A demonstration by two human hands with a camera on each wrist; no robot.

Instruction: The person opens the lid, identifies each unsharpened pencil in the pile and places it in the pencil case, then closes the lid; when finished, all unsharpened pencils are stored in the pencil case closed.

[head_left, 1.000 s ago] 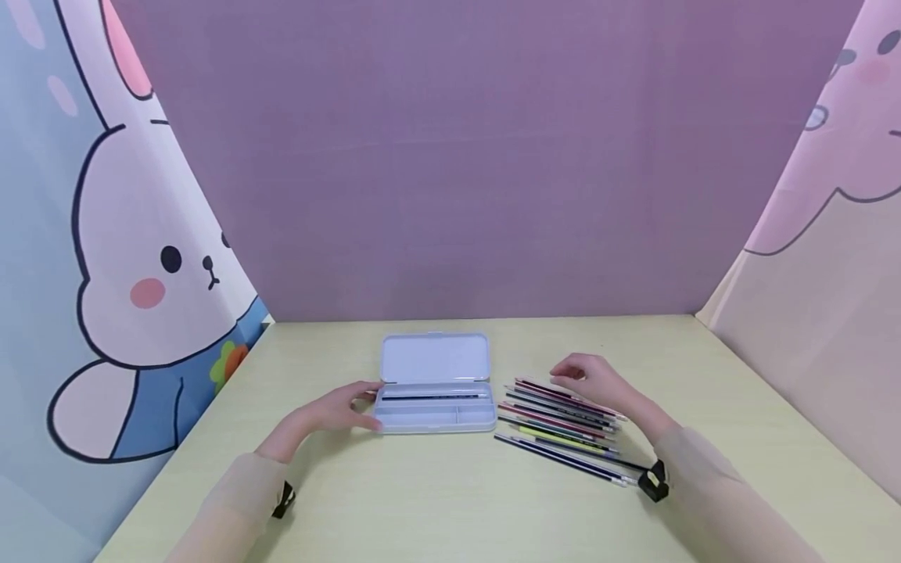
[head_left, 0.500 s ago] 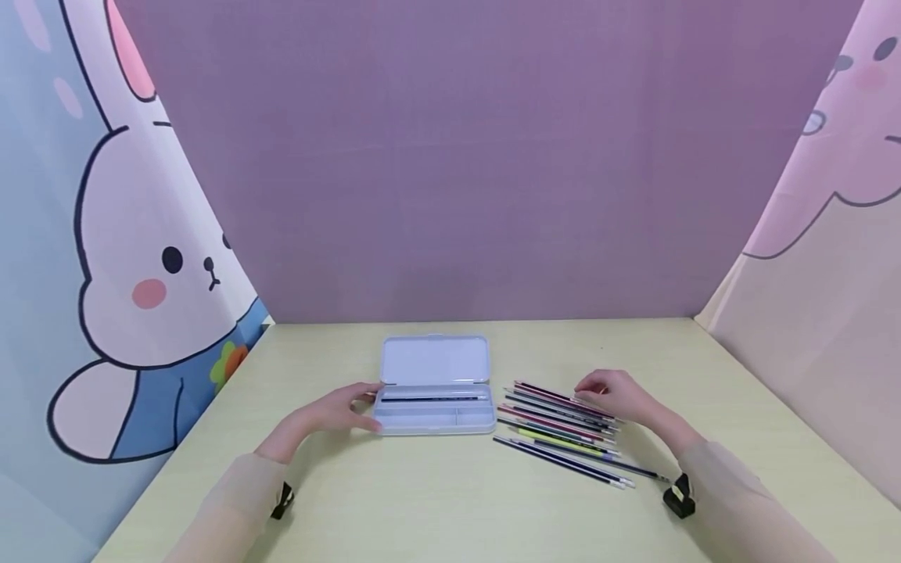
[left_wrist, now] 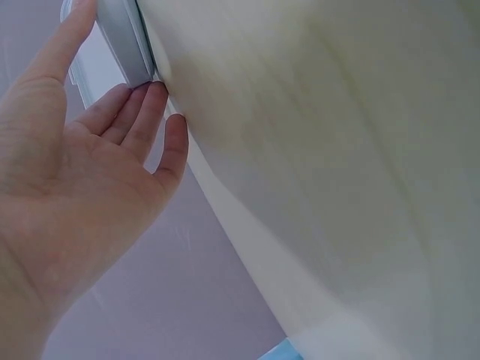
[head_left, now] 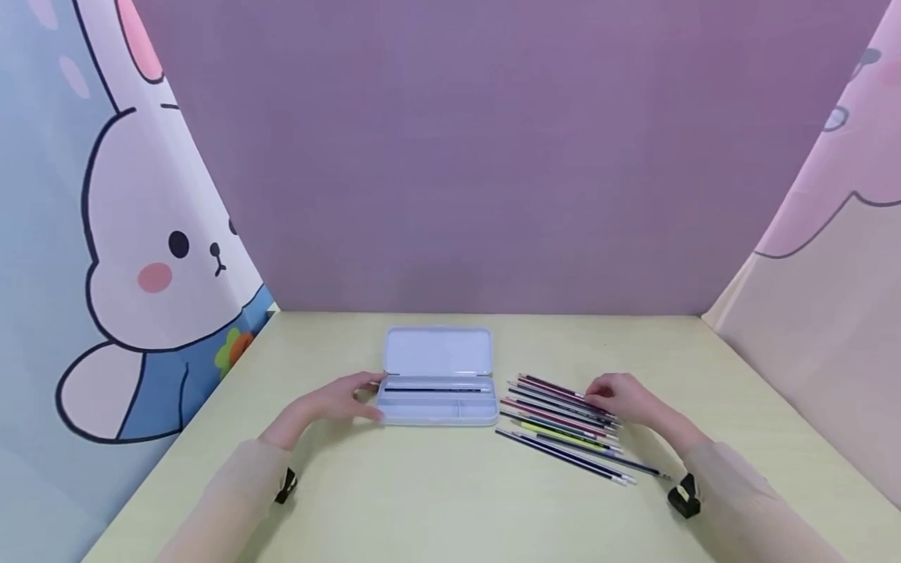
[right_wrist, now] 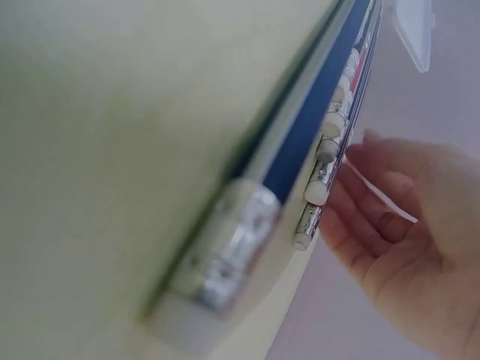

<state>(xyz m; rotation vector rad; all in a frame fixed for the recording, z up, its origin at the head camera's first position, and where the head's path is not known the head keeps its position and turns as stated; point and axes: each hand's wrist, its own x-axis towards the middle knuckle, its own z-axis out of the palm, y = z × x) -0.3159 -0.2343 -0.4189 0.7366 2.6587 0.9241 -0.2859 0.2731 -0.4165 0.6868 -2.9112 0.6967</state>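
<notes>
A pale blue pencil case (head_left: 436, 421) lies with its lid (head_left: 438, 350) folded back, one dark pencil (head_left: 436, 389) in its rear compartment. My left hand (head_left: 341, 399) holds the case's left end, thumb at the front corner and fingers at the rear one. In the left wrist view, fingertips (left_wrist: 154, 90) meet the case's edge. To the right, several pencils lie side by side at a slant. At the far side of this row, my right hand (head_left: 626, 399) pinches a dark red pencil (head_left: 552, 385) near its eraser end; its fingertips are partly hidden.
A yellow pencil (head_left: 563, 434) lies midway in the row, and dark blue pencils (head_left: 563, 457) lie nearest the front. One dark pencil (head_left: 637, 467) sticks out toward the right wrist camera (head_left: 684, 496). A purple backdrop (head_left: 450, 156) rises behind the table (head_left: 422, 500).
My right hand has moved right along the pencils to their eraser ends, its fingers coming down onto the far pencil. The left hand keeps its place on the case.
</notes>
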